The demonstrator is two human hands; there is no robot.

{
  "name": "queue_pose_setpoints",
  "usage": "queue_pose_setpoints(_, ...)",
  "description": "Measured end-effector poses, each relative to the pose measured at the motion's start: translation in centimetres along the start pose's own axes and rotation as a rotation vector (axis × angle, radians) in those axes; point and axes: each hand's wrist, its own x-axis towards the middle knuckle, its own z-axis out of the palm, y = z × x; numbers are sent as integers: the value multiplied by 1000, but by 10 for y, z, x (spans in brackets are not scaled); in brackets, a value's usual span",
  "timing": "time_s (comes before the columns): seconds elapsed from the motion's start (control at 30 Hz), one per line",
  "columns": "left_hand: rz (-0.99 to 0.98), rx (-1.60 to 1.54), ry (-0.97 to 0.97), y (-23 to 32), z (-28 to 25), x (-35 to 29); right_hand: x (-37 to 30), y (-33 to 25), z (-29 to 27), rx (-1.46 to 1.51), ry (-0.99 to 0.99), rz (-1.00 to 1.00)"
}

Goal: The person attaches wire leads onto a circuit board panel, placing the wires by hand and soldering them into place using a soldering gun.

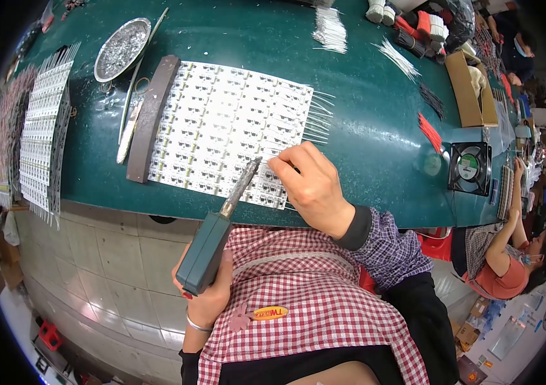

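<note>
My left hand [218, 289] is wrapped round the grip of a dark green soldering gun [205, 251]. Its metal tip [255, 164] reaches up to a white panel of circuit boards [209, 128] lying on the table. Close to that tip, my right hand [315, 187] hovers over the panel's lower right part with thumb and forefinger pinched together. Whatever is between those fingertips is too small to make out. Thin white wires [320, 119] stick out past the panel's right edge. A dark brown bar [152, 122] runs along the panel's left edge.
On the green table [375, 147] stand a metal bowl of shiny scraps [122, 50], wired panels [45, 128] at left, white wire bundles [331, 29], red wires [429, 131], black wires [431, 99], a small fan [470, 168] and a cardboard box [472, 90]. A co-worker [504, 266] sits at right.
</note>
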Motion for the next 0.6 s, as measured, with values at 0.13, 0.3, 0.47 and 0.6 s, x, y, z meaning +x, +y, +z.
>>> queue_pose_setpoints(0.13, -174, -5, -61, -4, -9, -15, 0, 0, -1, -8, -2, 5)
queue_pose_setpoints(0.3, -47, 128, -61, -2, -7, -16, -1, -1, -4, -10, -9, 23)
queue_pose_setpoints(0.47, -27, 98, 0, 0, -6, -17, -3, -20, -30, -11, -12, 82)
queue_pose_setpoints(0.6, 419, 622, -82, -3, -11, -9, 0, -22, -25, 17, 27, 71)
